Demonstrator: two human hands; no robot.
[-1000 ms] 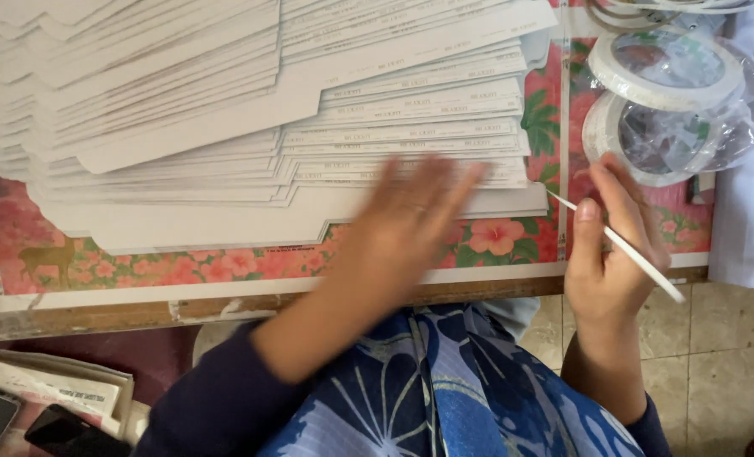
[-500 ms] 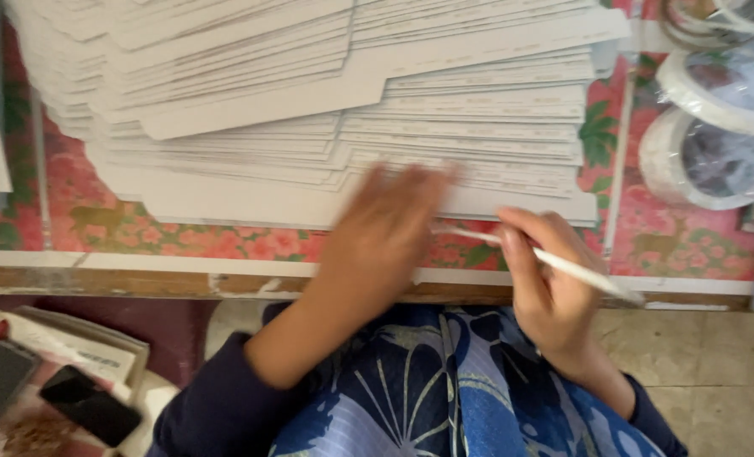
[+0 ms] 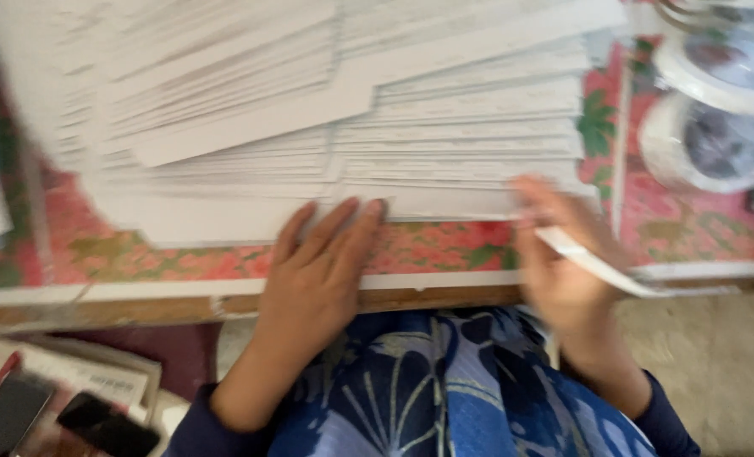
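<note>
A wide fanned stack of white card sheets covers the table, which has a red floral cloth. My left hand lies flat, fingers together, with its fingertips on the near edge of the lowest sheets. My right hand is at the stack's near right corner, blurred, and grips a thin white stick-like tool that points down and to the right.
Clear plastic bags holding white tape rolls lie at the table's far right. The wooden table edge runs just before my blue patterned lap. Two dark phones and some papers rest low on the left.
My left hand has drawn back toward the table edge and to the left along the stack's near edge. My right hand stays by the stack's right corner with the tool.
</note>
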